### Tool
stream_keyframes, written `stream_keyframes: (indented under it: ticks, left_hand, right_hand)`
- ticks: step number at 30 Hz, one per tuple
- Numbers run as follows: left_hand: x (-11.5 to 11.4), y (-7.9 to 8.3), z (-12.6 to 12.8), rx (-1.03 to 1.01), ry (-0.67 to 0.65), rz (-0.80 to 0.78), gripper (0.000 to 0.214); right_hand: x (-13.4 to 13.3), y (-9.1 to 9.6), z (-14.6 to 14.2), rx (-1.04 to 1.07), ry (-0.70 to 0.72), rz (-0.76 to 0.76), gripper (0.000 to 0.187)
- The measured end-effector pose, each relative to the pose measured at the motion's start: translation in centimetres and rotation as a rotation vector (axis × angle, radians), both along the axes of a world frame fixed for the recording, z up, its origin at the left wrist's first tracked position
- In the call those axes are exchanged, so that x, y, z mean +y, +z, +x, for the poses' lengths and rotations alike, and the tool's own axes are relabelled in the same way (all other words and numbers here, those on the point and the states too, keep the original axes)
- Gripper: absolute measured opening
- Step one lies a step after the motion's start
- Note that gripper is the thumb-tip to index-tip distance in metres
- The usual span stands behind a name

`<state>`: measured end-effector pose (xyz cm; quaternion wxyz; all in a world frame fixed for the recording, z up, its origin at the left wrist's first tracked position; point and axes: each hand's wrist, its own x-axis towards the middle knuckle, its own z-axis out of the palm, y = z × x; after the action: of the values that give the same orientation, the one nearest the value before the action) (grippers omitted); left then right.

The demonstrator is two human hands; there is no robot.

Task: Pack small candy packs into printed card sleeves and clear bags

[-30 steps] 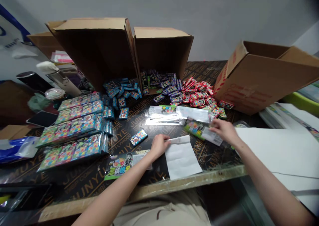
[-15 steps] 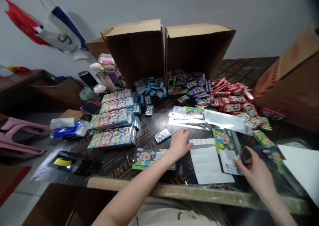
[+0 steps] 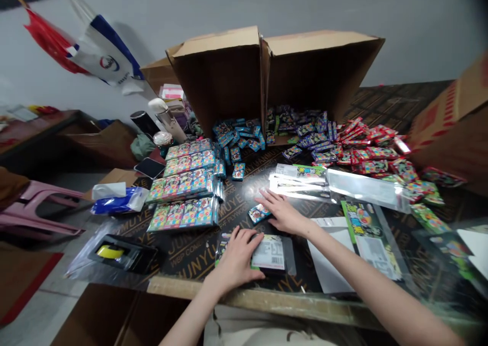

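Observation:
My left hand (image 3: 239, 257), fingers spread, lies over a flat printed pouch (image 3: 270, 254) with clear plastic edges near the front of the table. Just above it, my right hand (image 3: 284, 213) reaches across with fingers stretched out. Its fingers are over the right end of a small blue packet (image 3: 258, 214); whether they grip it cannot be seen. To the right, another green-and-black pouch (image 3: 368, 234) lies partly on a creased white paper (image 3: 331, 270). Behind my right hand are silvery pouches (image 3: 301, 183) and a clear-and-silver one (image 3: 366, 186).
Stacked rows of colourful packets (image 3: 183, 211) stand on the left. Two cardboard boxes (image 3: 217, 76) lie open at the back, with blue, purple and red packets (image 3: 371, 153) spilling forward. A black tape dispenser (image 3: 125, 254) sits front left; a carton (image 3: 453, 127) stands at right.
My right hand has left the right-hand pouch and crossed left to the small blue packet. My left hand has drawn back toward me onto the front pouch. The view has shifted slightly.

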<state>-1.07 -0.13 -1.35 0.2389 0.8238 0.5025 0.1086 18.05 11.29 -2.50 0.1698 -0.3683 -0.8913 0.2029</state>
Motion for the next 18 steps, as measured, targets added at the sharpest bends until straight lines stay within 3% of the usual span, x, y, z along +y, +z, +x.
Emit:
stream_keyframes:
  ticks: [3,6,8,10,12,14,16,18]
  left_hand:
    - [0.3,0.1,-0.8,-0.155,0.166,-0.002,0.087]
    - [1.4,0.7,-1.3,-0.507,0.554,-0.04,0.07]
    - [2.2,1.2,-0.9,-0.798,0.734,-0.202,0.055]
    - [2.9,1.7,-0.1,-1.036,0.766,-0.416,0.042]
    - [3.3,1.9,0.8,-1.149,0.728,-0.553,0.034]
    - [3.5,2.1,1.4,-1.167,0.702,-0.611,0.032]
    - [3.5,2.2,1.8,-1.134,0.654,-0.666,0.031]
    - [3.3,2.5,1.9,-1.043,0.569,-0.69,0.033]
  right_hand:
    - [1.7,0.0,-1.5,0.083,0.12,-0.147,0.047]
    - [1.0,0.8,-1.7,0.309,0.022,-0.383,0.036]
    - [-0.9,1.5,-1.7,0.54,-0.062,-0.679,0.039]
    - [-3.2,2.1,-1.5,0.667,-0.103,-0.879,0.042]
    - [-5.1,2.9,-0.8,0.66,-0.128,-0.807,0.043]
    - [-6.2,3.7,0.1,0.57,-0.112,-0.555,0.059]
    - [-6.8,4.5,1.1,0.444,-0.018,-0.329,0.086]
    - [-6.9,5.1,2.0,0.349,0.089,-0.227,0.094]
